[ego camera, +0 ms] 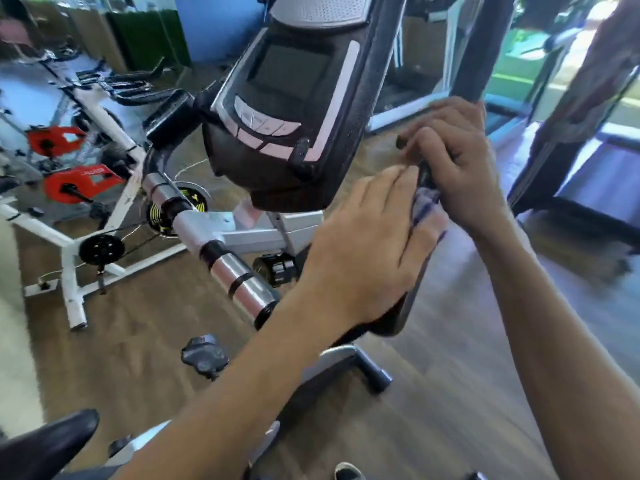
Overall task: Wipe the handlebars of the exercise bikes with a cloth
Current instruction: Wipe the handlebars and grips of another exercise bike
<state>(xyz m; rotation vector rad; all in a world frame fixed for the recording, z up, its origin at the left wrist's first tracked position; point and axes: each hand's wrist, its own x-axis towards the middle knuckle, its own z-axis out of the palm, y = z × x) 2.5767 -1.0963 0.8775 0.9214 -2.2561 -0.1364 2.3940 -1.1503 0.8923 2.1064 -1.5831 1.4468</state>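
Wiping is under way: right hand grips the bike's right handlebar; left hand, fingers straight and together, presses the striped cloth onto it. Next, I think, slide the cloth along the bar.

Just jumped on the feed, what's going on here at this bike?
A person is wiping the right-hand side of a grey exercise bike's handlebar, beside its black console. The left hand lies with fairly straight fingers on a white cloth with blue stripes, pressing it against the bar. The right hand curls around a dark part of the bar just above. The chrome section on the left is untouched at this moment.
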